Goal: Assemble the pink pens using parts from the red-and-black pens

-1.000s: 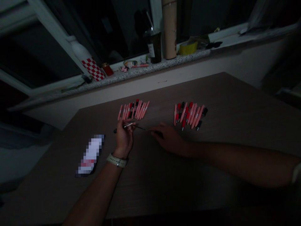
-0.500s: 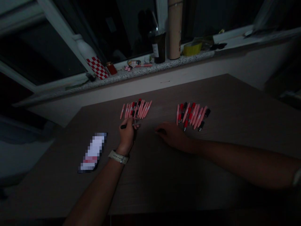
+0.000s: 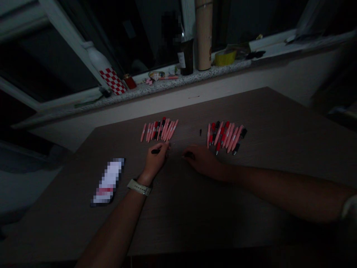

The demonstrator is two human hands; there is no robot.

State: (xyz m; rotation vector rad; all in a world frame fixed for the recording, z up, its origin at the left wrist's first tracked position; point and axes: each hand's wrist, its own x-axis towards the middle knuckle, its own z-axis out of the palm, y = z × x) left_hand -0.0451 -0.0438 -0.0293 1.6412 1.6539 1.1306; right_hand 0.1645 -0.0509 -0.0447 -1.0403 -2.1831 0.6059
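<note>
Just in: a small black pen part [image 3: 200, 132] now lies on the desk [image 3: 264, 111] between the two pen groups! The left hand [image 3: 154, 162] keeps a narrow grip on a black pen piece [image 3: 155, 151]. The right hand [image 3: 203, 162] curls over a dark item [image 3: 189, 155], hold unclear. Pink-and-red pens [image 3: 158, 130] lie centre frame; a dark bottle [image 3: 186, 57] stands on the granite sill [image 3: 164, 83] above.

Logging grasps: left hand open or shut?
Shut, it looks like: the left hand is curled, with a black pen end sticking out from its fingers. Dim light hides the rest.
</note>
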